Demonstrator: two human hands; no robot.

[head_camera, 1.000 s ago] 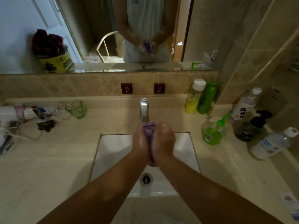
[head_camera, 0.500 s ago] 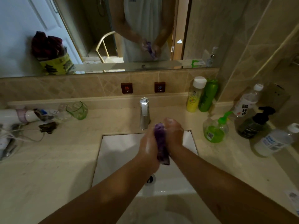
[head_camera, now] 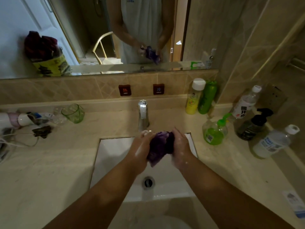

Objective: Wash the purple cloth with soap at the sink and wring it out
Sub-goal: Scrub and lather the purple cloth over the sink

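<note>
The purple cloth (head_camera: 159, 146) is bunched into a wet wad between my two hands, above the back of the white sink (head_camera: 113, 156) and just in front of the chrome faucet (head_camera: 143, 114). My left hand (head_camera: 141, 149) holds the cloth's left side, fingers curled onto it. My right hand (head_camera: 180, 147) grips its right side. White soap suds speck both hands. The drain (head_camera: 148, 182) lies below the hands. A green soap pump bottle (head_camera: 214, 131) stands on the counter to the right of the sink.
Yellow and green bottles (head_camera: 200, 96) stand at the back right. A dark spray bottle (head_camera: 254, 124) and clear water bottles (head_camera: 272, 141) crowd the right counter. A green glass cup (head_camera: 73, 113), tubes and a cord (head_camera: 21, 141) lie at the left. A mirror spans the wall.
The cloth was a narrow strip rubbed between my palms. My hands have moved apart and it is now spread into a wider wad between them.
</note>
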